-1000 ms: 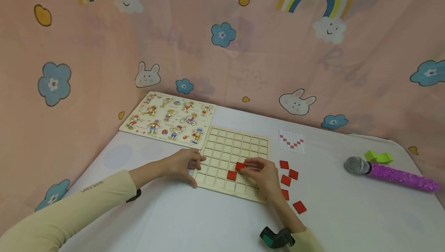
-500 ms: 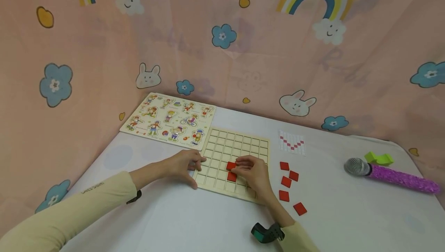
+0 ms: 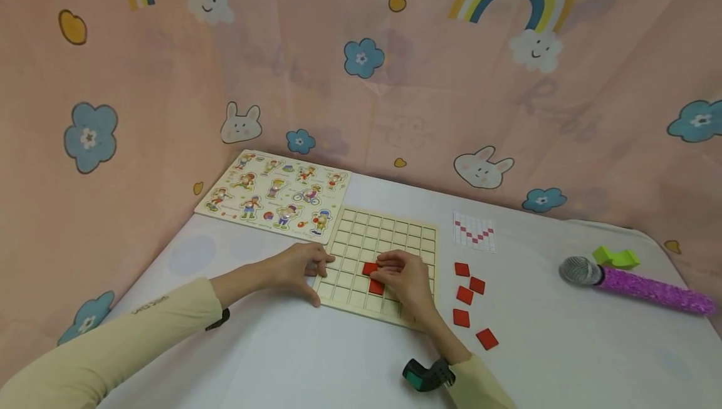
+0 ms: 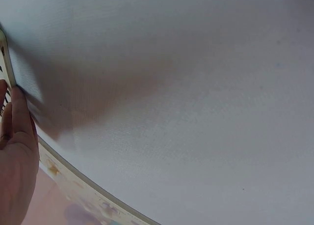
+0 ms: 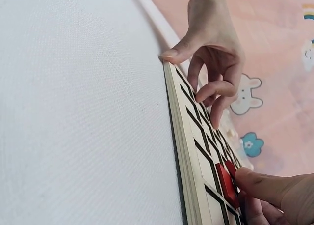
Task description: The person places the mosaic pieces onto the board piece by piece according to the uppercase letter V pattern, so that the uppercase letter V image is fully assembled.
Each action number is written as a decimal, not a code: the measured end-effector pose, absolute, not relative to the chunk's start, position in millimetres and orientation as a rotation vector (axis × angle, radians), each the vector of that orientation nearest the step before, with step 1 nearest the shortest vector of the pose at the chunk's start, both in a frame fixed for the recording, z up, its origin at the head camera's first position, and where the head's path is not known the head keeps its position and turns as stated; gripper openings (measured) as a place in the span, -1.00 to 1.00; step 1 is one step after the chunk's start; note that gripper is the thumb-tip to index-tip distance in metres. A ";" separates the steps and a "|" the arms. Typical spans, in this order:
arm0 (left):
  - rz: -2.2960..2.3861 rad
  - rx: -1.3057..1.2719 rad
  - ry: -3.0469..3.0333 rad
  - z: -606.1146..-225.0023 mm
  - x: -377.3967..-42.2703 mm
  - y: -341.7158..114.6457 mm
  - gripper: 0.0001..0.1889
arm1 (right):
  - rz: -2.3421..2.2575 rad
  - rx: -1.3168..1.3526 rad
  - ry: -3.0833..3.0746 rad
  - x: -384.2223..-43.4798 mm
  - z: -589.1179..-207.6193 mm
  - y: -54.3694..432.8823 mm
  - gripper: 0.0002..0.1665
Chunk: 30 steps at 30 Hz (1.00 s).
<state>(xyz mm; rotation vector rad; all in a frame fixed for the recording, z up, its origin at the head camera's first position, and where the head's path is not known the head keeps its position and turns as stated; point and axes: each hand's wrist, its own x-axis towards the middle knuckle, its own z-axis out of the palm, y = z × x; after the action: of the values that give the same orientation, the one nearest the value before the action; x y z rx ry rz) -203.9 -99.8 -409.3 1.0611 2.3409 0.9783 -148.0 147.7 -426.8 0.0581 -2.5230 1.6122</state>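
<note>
A pale wooden grid board (image 3: pixel 361 313) lies on the white table. At its left edge my left hand (image 3: pixel 294 269) holds it, thumb at the near corner and curled fingers along the side; the left wrist view shows only part of that hand (image 4: pixel 19 171). My right hand (image 3: pixel 407 280) pinches a red square tile (image 3: pixel 369 269) over the grid, fingers covering its right part. Just in front of it, a second red tile (image 3: pixel 376 287) sits in a cell. Seen from the right wrist, the thumb presses against the held tile (image 5: pixel 230 167), behind the nearer one (image 5: pixel 225 185).
Several loose red tiles (image 3: pixel 465 295) lie right of the board. Behind them is a pattern card (image 3: pixel 474 232) with a red V. A picture puzzle board (image 3: pixel 276 193) touches the back left. Farther right lie a purple microphone (image 3: pixel 648 288) and a green block (image 3: pixel 616 257).
My right hand has moved left with the red tile, from the right of the seated tile to a spot behind and slightly left of it. The left hand has stayed at the board's edge.
</note>
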 end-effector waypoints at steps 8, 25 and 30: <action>0.947 1.078 2.365 -408.7 -204.5 -100.8 -0.56 | 1.639 0.009 -2.549 -149.9 -426.9 142.9 -0.67; 0.921 1.098 2.386 -409.0 -205.5 -101.3 -0.56 | 1.762 -0.040 -2.515 -147.1 -425.6 142.6 -0.67; 0.931 1.109 2.378 -409.1 -205.5 -101.3 -0.56 | 1.780 -0.031 -2.504 -147.5 -425.3 142.6 -0.68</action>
<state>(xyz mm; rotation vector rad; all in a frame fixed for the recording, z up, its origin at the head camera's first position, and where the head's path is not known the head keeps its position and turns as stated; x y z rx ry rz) -205.5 -101.3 -409.1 1.1089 2.3776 0.9305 -147.5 142.6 -425.3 -0.0309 -2.5040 1.7800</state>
